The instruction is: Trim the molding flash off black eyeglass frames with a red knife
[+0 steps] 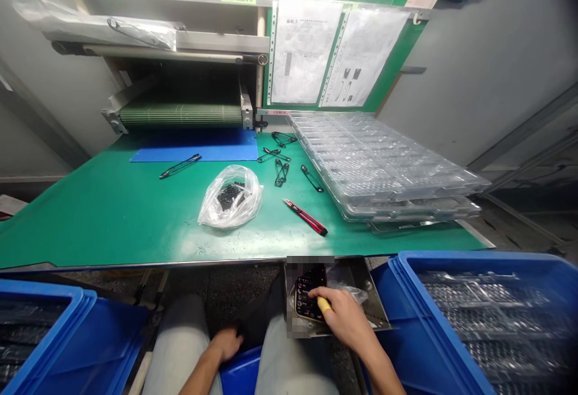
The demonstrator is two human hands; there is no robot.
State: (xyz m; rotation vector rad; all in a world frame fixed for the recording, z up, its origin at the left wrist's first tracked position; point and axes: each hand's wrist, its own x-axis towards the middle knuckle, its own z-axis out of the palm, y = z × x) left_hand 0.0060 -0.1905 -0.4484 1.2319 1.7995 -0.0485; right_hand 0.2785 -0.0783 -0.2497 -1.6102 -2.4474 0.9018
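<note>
My right hand (345,317) rests over a smartphone (309,298) in a dark case, which lies on a metal shelf (365,304) below the bench edge. A yellow piece (323,304) shows by my thumb, and I cannot tell what it is. Part of the phone's surroundings is blurred out. My left hand (227,344) hangs low by my thigh, its fingers hidden in shadow and touching nothing I can see. Far ahead on the green bench mat (99,226) lie a transparent bag of small black parts (230,197), a red utility knife (306,217) and several black wire clips (280,172).
Stacked transparent plastic trays (383,163) fill the bench's right side. A blue sheet (194,152) lies before a green conveyor belt (180,115). Blue crates holding trays stand low at right (451,298) and left (45,317). Posted papers (338,52) hang behind.
</note>
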